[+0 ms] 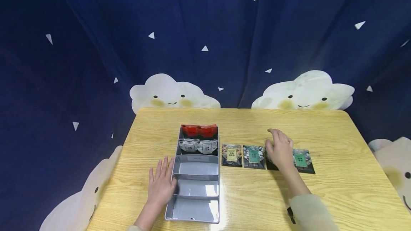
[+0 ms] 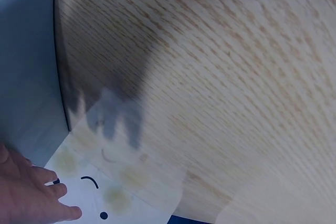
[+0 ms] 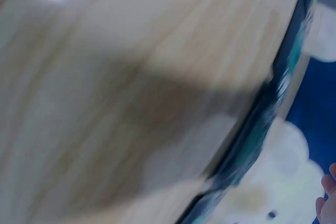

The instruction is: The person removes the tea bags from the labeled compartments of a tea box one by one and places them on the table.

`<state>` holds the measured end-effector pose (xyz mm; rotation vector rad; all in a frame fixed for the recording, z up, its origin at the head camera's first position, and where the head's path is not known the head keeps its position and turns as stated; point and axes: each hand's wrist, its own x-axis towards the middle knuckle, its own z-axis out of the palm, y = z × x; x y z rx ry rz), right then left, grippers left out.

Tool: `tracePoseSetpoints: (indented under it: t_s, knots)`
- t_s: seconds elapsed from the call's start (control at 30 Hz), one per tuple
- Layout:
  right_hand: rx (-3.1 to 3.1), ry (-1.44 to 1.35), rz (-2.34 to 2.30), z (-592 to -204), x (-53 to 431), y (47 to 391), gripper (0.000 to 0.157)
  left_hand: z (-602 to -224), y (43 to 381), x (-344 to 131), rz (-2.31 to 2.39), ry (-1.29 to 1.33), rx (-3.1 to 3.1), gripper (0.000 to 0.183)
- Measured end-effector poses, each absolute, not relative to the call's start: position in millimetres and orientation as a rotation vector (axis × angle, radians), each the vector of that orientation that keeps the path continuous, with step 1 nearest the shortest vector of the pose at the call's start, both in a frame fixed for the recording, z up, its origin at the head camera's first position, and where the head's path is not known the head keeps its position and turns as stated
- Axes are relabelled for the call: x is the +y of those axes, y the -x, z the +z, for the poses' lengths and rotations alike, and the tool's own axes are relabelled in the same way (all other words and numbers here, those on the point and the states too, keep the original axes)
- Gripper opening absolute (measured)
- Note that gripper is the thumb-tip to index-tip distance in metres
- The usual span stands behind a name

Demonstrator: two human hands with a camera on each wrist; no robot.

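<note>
A grey divided tray [image 1: 196,209] lies lengthwise on the table, with red packets [image 1: 199,131] in its farthest compartment and silver-white packets [image 1: 198,147] in the one behind it. My left hand [image 1: 161,184] rests along the tray's left side with straight fingers, the thumb at the rim; the left wrist view shows this hand [image 2: 31,195] against the tray wall [image 2: 29,66]. To the right lies a row of flat packets: a yellow-labelled one [image 1: 231,155], then green-labelled ones [image 1: 254,157]. Over the row's third packet, partly hiding it, hovers my right hand [image 1: 280,152], fingers loosely bent, holding nothing visible.
The wooden table [image 1: 257,202] has its far edge against a dark blue curtain [image 1: 192,20] with white triangles and smiling clouds. At the row's right end lies another green-labelled packet [image 1: 302,160]. The tray's three nearer compartments hold no packets.
</note>
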<state>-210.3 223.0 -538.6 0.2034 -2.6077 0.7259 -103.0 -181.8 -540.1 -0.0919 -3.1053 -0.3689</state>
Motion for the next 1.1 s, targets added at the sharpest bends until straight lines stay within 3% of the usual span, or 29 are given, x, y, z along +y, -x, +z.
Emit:
tracePoseSetpoints:
  t_s: [0.57,1.1]
  knots:
    - [-2.578,-0.619,0.669,-527.8,93.0,221.9,0.036,-539.5,106.2,-182.4,-0.349,0.108,-3.102,0.063]
    - [-2.699,-0.832,0.418,-538.1,40.6,218.7,0.039,-539.3,104.1,-182.2,-0.366,0.109,-3.108,0.063]
